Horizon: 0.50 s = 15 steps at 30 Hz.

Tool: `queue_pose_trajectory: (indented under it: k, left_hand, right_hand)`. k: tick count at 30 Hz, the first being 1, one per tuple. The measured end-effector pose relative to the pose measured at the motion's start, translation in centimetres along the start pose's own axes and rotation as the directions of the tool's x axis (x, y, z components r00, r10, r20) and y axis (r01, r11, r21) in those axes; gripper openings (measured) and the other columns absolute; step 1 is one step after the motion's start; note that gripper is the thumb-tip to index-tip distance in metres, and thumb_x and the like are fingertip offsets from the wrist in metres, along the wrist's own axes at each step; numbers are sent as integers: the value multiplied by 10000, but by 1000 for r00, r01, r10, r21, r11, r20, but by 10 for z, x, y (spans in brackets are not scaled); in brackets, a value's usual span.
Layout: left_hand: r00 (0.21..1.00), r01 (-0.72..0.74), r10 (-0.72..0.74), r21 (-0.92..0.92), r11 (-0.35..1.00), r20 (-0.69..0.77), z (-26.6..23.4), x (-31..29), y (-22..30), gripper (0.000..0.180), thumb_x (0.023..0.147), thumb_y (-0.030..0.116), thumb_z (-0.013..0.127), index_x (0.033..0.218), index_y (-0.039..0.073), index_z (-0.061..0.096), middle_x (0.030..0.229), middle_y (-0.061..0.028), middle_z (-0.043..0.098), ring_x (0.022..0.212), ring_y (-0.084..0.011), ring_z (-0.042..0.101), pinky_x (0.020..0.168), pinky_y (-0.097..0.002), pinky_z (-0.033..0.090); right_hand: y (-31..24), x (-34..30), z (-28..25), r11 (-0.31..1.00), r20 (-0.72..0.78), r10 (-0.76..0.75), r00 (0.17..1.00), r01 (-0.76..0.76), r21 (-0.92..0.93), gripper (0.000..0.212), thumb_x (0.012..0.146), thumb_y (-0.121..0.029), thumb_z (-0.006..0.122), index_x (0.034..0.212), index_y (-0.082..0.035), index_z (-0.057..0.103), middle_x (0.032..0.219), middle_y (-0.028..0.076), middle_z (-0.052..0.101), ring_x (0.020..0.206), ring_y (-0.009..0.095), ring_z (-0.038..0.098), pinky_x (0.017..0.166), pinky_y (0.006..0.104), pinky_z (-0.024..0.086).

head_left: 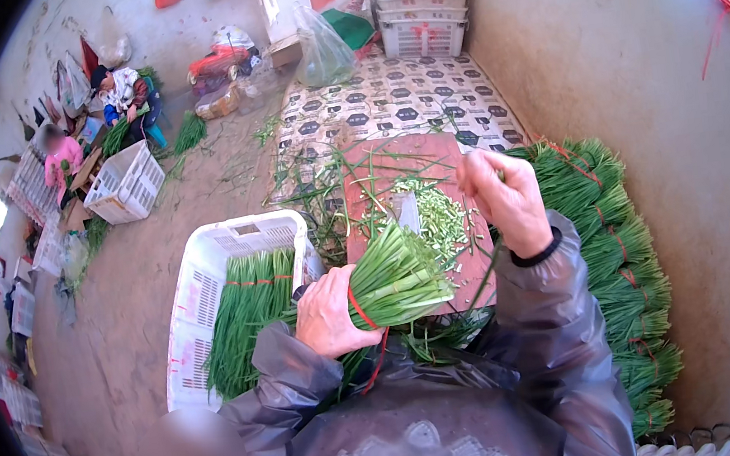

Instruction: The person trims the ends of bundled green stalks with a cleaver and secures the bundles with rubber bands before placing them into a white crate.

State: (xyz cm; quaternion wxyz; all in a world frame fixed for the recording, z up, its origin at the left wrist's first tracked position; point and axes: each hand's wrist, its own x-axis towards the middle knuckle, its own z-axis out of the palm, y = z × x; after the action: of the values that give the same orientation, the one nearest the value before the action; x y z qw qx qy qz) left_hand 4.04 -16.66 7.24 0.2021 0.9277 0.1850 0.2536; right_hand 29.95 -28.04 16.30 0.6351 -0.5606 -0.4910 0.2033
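Left hand [332, 312] is gripping a bunch of chives [394, 281] with a red band; right hand [505, 199], up at 2 o'clock, is pinching 1 thin stalk over the cutting board [429, 156].

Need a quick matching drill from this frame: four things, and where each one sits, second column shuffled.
1. bundle of green chives tied with a red band
2. white plastic crate
3. reddish-brown cutting board
4. long stack of tied green bundles

a. along the wall on the person's right
b. gripped in the left hand
c. on the floor, left of the person
d. in front, strewn with cut green trimmings

Pairs: 1-b, 2-c, 3-d, 4-a
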Motion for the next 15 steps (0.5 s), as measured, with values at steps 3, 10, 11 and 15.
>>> queue_pose_trajectory:
  k: [3, 10, 11, 15]
  left_hand:
    - [1000, 24, -24, -8, 1000, 6, 1, 4, 1, 770, 555, 328, 852, 1187, 38, 521, 1020, -137, 595, 964, -350, 608, 830, -432, 475]
    - [999, 42, -42, -7, 999, 4, 7, 6, -3, 763, 560, 348, 856, 1175, 44, 522, 1020, -133, 596, 971, -347, 605, 831, -433, 472]
    - [999, 45, -45, -6, 999, 4, 7, 6, -3, 763, 559, 348, 856, 1174, 45, 523, 1019, -133, 597, 969, -346, 605, 830, -433, 472]
    - [999, 44, -44, -14, 999, 4, 7, 7, -2, 759, 554, 345, 859, 1169, 47, 527, 1014, -133, 600, 964, -343, 606, 826, -431, 470]
  right_hand:
    - [9, -23, 13, 875, 241, -150, 959, 242, -419, 239, 816, -269, 777, 842, -50, 686, 768, 47, 596, 644, 167, 598, 594, 308, 477]
    - [16, -52, 53, 561, 204, -321, 925, 360, -746, 270, 748, -266, 795, 829, -82, 614, 826, 67, 557, 610, 280, 630, 514, 392, 504]
    - [15, -52, 54, 544, 218, -320, 922, 368, -754, 243, 757, -233, 788, 847, -83, 620, 834, 64, 557, 611, 270, 631, 507, 382, 507]
    - [25, -48, 54, 696, 226, -319, 920, 389, -603, 223, 748, -187, 798, 848, -67, 639, 820, 74, 568, 621, 274, 628, 535, 374, 510]
